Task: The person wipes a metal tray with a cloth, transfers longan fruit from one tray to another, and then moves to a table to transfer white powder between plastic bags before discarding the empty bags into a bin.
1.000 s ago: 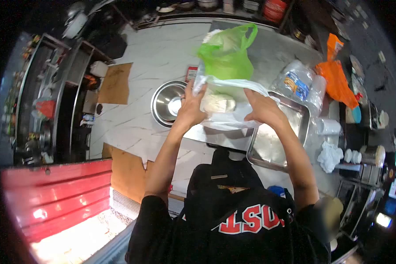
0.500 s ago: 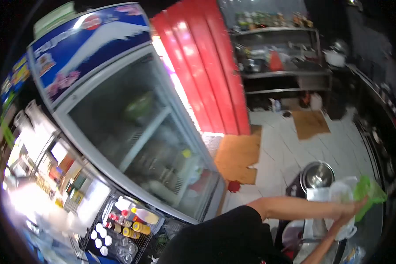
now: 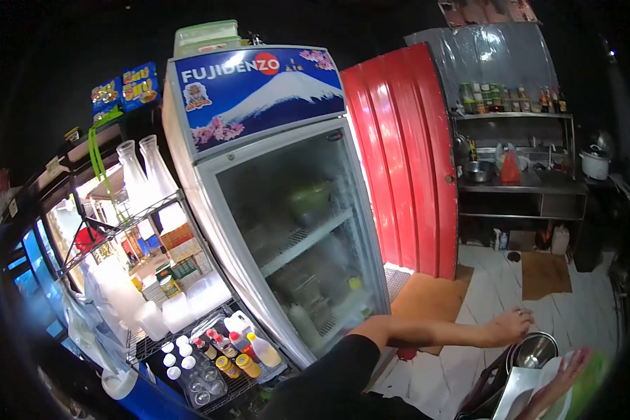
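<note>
kitchen corner with drinks fridge, hands low at the frame's edge

tall and glass-fronted, a fujidenzo fridge (image 3: 287,231) fills the middle of the view, its header printed with a snow-capped mountain. a red corrugated wall (image 3: 406,161) stands just beside it, and beyond that a steel shelf unit (image 3: 518,189) carries bottles, a pot and a rice cooker. flattened cardboard (image 3: 427,297) lies on the pale tiled floor (image 3: 574,308). to the fridge's left, a wire rack (image 3: 154,210) carries two glass carafes (image 3: 147,175) with stacked tubs below, and small sauce bottles (image 3: 224,357) stand on a lower tier.

at the lower right, the person's left hand (image 3: 511,326) hangs at the end of an outstretched bare arm, fingers loosely apart and holding nothing, just above the rim of a steel bowl (image 3: 533,350). the right hand (image 3: 563,378) lies lower, against a pale plastic bag (image 3: 532,392) with a green bag (image 3: 589,383) touching it at the frame's edge; whether its fingers grip the plastic cannot be told. the two hands are apart, with the bowl between them. a black sleeve covers the near shoulder.
</note>
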Demonstrator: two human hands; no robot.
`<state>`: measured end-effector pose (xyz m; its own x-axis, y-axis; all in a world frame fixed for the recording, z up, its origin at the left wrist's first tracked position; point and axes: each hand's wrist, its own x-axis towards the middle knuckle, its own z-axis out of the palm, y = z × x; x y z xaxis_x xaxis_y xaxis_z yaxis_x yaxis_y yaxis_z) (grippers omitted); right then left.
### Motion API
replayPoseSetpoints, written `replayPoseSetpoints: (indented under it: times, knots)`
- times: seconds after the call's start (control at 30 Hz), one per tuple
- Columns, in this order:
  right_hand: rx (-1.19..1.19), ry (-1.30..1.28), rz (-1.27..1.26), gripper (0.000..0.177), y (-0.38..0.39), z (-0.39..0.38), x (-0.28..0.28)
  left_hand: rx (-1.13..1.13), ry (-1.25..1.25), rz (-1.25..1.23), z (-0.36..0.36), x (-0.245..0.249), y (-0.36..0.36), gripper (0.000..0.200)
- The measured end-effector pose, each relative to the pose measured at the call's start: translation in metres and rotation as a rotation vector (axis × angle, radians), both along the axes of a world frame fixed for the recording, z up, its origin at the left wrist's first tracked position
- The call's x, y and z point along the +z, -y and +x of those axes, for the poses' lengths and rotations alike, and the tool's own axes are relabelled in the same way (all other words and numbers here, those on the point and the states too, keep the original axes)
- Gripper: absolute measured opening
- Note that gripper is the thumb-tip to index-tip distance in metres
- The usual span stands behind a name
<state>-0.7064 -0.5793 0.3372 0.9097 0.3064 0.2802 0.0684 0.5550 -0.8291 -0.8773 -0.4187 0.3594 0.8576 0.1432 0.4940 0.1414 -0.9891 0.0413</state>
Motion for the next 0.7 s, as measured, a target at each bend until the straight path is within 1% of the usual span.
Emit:
replayPoseSetpoints:
  times: [0.07,0.1,0.17,0.2,0.27,0.3,0.37,0.47,0.5,0.57,0.6,0.63,0.67,0.7]
  knots:
    - [0.125,-0.086,0.013,0.043,-0.015,-0.013,0.003,-0.011,0.085,0.112,-0.023,0.006,-0.019,0.020]
    - [0.133,-0.086,0.017,0.043,-0.020,-0.018,0.004,-0.003,0.083,0.117,-0.033,0.019,-0.017,0.020]
    - [0.131,0.050,-0.005,0.041,-0.026,-0.026,0.006,-0.015,0.085,0.184,-0.051,0.043,-0.011,0.015]
    - [0.136,0.051,-0.005,0.041,-0.026,-0.029,0.010,-0.010,0.086,0.184,-0.051,0.047,-0.008,0.015]
    - [0.216,-0.071,-0.005,0.042,-0.026,-0.035,0.016,-0.050,0.162,0.189,-0.047,0.052,-0.001,0.014]
    - [0.214,-0.075,-0.007,0.042,-0.027,-0.032,0.012,-0.053,0.158,0.187,-0.040,0.049,0.000,0.014]
    - [0.245,-0.037,-0.003,0.042,-0.023,-0.023,0.002,-0.118,0.252,0.266,-0.021,0.043,0.010,0.011]
    - [0.161,-0.068,-0.047,0.041,-0.003,-0.020,0.009,-0.156,0.276,0.168,0.005,0.036,0.032,0.008]
    - [0.131,-0.074,-0.074,0.041,0.001,-0.015,0.007,-0.181,0.278,0.135,0.013,0.023,0.029,0.008]
    - [0.027,-0.065,-0.024,0.042,0.022,0.002,-0.006,-0.128,0.264,-0.004,0.050,-0.017,0.034,0.008]
    - [-0.043,0.046,-0.059,0.041,0.042,0.002,-0.001,-0.127,0.260,-0.051,0.058,-0.014,0.050,0.009]
    - [-0.115,0.155,-0.112,0.040,0.057,-0.004,0.012,-0.138,0.248,-0.105,0.057,0.002,0.063,0.010]
    - [-0.161,0.063,-0.031,0.037,0.068,-0.009,0.025,-0.105,0.254,0.011,0.067,0.003,0.076,0.013]
    - [-0.201,0.035,-0.035,0.036,0.081,-0.007,0.029,-0.274,0.288,-0.081,0.072,0.004,0.083,0.011]
